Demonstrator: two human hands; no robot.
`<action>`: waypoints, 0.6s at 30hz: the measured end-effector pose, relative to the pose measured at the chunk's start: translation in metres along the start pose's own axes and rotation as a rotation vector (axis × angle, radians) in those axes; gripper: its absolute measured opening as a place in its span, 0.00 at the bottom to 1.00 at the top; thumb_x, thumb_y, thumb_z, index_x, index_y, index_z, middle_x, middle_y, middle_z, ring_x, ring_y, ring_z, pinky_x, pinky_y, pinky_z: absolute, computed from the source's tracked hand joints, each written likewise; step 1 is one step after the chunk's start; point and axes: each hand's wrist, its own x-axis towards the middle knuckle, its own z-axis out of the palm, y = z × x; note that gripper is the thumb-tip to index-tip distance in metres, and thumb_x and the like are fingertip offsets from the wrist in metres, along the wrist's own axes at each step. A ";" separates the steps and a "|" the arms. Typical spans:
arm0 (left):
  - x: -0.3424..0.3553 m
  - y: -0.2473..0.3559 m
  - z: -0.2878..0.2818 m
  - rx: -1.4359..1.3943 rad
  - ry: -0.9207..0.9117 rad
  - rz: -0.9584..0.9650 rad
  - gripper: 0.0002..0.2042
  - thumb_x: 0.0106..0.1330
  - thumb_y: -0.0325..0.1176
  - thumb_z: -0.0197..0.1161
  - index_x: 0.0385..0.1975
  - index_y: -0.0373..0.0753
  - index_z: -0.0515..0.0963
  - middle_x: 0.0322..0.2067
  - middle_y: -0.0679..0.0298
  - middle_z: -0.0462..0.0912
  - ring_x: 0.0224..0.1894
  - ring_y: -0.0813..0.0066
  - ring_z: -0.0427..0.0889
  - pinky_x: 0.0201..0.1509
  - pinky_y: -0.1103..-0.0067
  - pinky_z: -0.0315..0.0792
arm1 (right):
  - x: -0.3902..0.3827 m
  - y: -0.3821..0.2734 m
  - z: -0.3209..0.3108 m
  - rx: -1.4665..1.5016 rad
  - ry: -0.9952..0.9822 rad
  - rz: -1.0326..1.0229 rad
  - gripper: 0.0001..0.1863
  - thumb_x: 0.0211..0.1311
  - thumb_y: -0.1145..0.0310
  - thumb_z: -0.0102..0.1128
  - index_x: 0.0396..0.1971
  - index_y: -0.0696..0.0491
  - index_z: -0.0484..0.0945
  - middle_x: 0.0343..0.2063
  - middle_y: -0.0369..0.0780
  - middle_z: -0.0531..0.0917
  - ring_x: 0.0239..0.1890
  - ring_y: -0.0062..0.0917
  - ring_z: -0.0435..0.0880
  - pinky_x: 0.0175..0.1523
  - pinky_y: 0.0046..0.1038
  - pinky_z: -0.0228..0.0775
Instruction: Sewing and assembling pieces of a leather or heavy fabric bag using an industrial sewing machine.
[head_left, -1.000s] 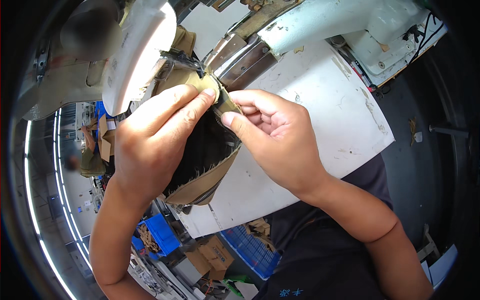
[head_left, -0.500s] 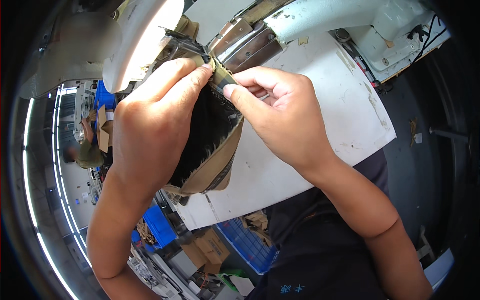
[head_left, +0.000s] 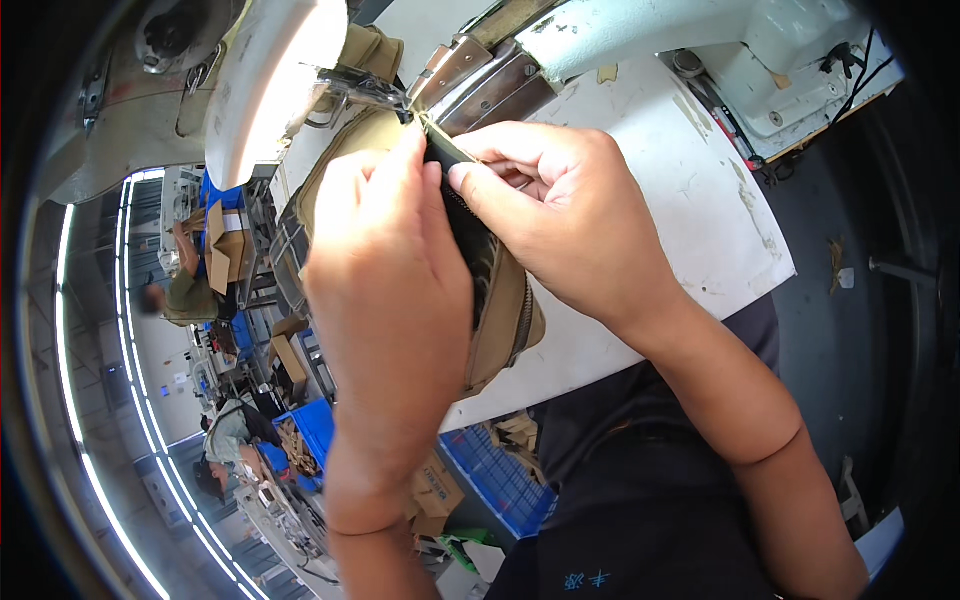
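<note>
A tan fabric bag (head_left: 503, 325) with a dark lining and a zipper along its side hangs over the edge of the sewing machine's bed. My left hand (head_left: 390, 260) is closed on the bag's edge close to the machine's presser foot (head_left: 405, 105), its fingertips pressed together. With thumb and fingers, my right hand (head_left: 570, 215) pinches the same edge a little nearer to me, beside the zipper. The edge runs from my fingers to the foot. My left hand hides much of the bag's opening.
The machine's metal bed (head_left: 500, 95) and pale arm (head_left: 640, 40) stand at the far side of the white worktable (head_left: 680, 240). Below the table is a blue crate (head_left: 490, 480) of tan pieces. Other people (head_left: 190, 295) work at the left, near cardboard boxes (head_left: 228, 245).
My left hand has shifted right, nearer to my right hand, and the bag's body has swung right with it. More of the bag's tan panel now shows left of the foot.
</note>
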 end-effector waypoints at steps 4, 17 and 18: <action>-0.016 0.027 0.005 -0.010 0.032 -0.149 0.10 0.74 0.24 0.61 0.50 0.28 0.83 0.37 0.50 0.84 0.36 0.56 0.84 0.42 0.67 0.76 | -0.005 0.000 0.000 0.185 -0.022 0.021 0.08 0.66 0.74 0.58 0.35 0.62 0.83 0.22 0.43 0.84 0.22 0.22 0.77 0.32 0.29 0.70; -0.047 0.026 0.001 -0.150 0.058 -0.059 0.13 0.68 0.21 0.67 0.51 0.32 0.84 0.35 0.57 0.84 0.34 0.60 0.83 0.39 0.69 0.76 | -0.030 -0.021 -0.021 -0.072 -0.068 0.022 0.15 0.67 0.75 0.56 0.50 0.62 0.84 0.26 0.43 0.85 0.24 0.20 0.78 0.32 0.26 0.71; -0.045 0.024 0.002 -0.138 0.066 -0.040 0.13 0.68 0.21 0.68 0.51 0.32 0.85 0.35 0.57 0.84 0.34 0.60 0.83 0.39 0.69 0.75 | -0.027 -0.020 -0.019 -0.042 -0.063 0.016 0.15 0.67 0.75 0.56 0.50 0.63 0.84 0.26 0.43 0.85 0.24 0.20 0.78 0.32 0.26 0.71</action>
